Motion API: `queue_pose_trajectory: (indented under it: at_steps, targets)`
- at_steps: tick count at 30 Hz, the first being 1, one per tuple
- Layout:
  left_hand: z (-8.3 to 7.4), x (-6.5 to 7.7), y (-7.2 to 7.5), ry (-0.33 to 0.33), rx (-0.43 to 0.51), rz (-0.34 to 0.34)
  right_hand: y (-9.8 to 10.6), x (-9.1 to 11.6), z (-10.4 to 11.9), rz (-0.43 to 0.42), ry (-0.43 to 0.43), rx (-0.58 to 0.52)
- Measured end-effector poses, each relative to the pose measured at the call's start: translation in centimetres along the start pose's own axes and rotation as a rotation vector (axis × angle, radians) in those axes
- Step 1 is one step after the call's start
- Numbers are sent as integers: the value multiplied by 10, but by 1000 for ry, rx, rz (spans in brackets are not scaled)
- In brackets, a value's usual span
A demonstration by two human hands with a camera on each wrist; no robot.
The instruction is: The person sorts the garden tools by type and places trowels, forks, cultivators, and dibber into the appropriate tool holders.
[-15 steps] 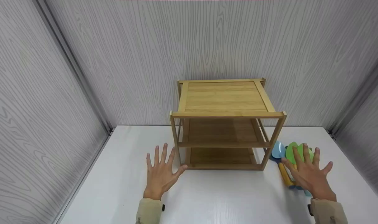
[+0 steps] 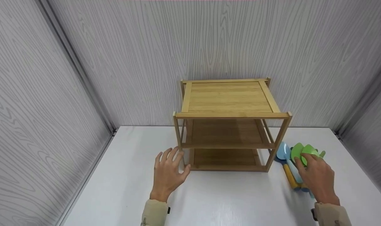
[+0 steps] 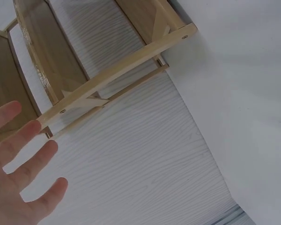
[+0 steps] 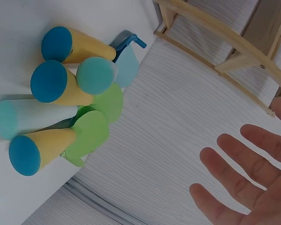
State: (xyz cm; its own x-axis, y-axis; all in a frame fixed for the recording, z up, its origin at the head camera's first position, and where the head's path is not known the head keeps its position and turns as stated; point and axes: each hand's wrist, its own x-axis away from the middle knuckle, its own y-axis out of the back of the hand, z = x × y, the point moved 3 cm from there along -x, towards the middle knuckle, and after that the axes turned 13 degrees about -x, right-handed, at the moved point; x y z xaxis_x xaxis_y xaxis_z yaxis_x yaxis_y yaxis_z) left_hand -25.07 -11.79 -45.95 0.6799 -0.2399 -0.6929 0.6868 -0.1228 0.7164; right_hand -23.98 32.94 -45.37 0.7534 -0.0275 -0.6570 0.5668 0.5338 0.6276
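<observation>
Emerging from beige sleeves [image 2: 155,213], both hands are held over the white table [image 2: 225,204]. On the left hand [image 2: 166,175] the fingers are apart, slightly bent and empty; whether the rack [image 2: 231,97] is touched by them cannot be told. On the right hand [image 2: 319,179] the fingers are also parted, angled down near the utensils [image 2: 294,171], with nothing gripped. These are laid in an overlapping cluster to the rack's right. They are judged light, fairly stiff and smooth enough to slip; a hold is best taken round a thick yellow handle [image 2: 290,177], the flat green heads [image 2: 296,151] being harder to grasp. Behind, the rigid-looking wooden rack is backed by a grain-patterned wall [image 2: 193,40].
</observation>
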Motion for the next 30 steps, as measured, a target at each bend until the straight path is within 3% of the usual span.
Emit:
queue_pose_trajectory:
  at_steps: [5,19,26,30]
  targets:
    - [-6,1,-5,-51,-1,-4,0,0,1,-49,16,-4]
    - [-21,-7,-22,-79,-19,83,0,4,-6,-14,-14,-12]
    - [-18,-9,-27,-70,-71,109,-1,0,-7,29,-69,-17]
    - [-16,-10,-29,-56,-88,104,-2,-2,-9,100,-127,-19]
